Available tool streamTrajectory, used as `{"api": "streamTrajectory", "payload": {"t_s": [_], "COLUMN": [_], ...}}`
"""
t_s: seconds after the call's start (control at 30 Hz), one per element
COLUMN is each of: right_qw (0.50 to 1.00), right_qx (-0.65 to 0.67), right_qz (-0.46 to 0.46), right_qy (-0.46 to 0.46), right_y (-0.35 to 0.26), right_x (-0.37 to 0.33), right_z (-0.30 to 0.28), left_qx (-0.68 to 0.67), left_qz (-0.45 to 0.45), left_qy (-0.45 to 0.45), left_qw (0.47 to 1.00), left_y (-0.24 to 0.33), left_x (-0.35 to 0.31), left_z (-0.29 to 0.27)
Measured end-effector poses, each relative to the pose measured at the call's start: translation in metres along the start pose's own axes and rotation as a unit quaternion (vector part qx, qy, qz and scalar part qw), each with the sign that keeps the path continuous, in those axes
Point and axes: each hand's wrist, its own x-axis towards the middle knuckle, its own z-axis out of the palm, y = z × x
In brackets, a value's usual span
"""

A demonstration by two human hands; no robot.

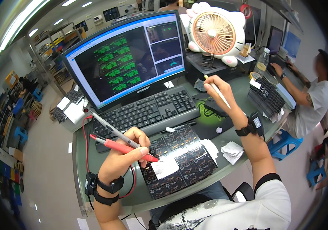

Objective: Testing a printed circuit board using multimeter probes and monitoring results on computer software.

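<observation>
My left hand [127, 153] is closed round two test probes, a red probe [121, 147] and a grey probe [112, 128]. The red one's tip points at a white paper slip [165, 168] on a dark panel of circuit boards [196, 165]; whether it touches I cannot tell. The panel lies on the table's near side. Raised above a dark mouse [214, 104], my right hand [220, 87] grips a slim white pen [221, 94] with a yellowish end. Straps with small boxes circle both my wrists.
Behind the panel stand a black keyboard [148, 111] and a monitor [129, 57] with green board patterns. A white fan [212, 32] is at the back right. Crumpled white papers [232, 151] lie right of the panel, near stacked dark boards [265, 96]. Another person sits at far right.
</observation>
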Motion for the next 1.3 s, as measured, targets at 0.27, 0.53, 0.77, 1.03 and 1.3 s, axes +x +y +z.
{"api": "streamTrajectory", "payload": {"t_s": [0.27,0.53,0.77,1.03,1.3], "right_qw": [0.996,0.992,0.991,0.987,0.969], "right_qx": [-0.057,-0.082,-0.084,0.057,0.001], "right_qz": [-0.056,-0.086,-0.091,0.105,-0.117], "right_qy": [-0.03,-0.042,-0.042,-0.106,-0.217], "right_y": [0.027,0.035,0.037,0.026,0.05], "right_x": [-0.034,-0.031,-0.031,-0.028,0.011], "right_z": [0.032,0.037,0.038,0.029,0.048], "left_qx": [0.007,0.01,0.047,0.033,0.008], "left_qz": [0.034,0.004,-0.044,-0.076,-0.117], "left_qy": [-0.004,-0.048,-0.072,-0.102,-0.09], "left_qw": [0.999,0.999,0.995,0.991,0.989], "left_y": [0.006,0.0,0.006,-0.004,0.0], "left_x": [-0.002,0.0,-0.002,0.001,-0.001], "left_z": [-0.025,-0.033,-0.017,-0.012,-0.012]}}
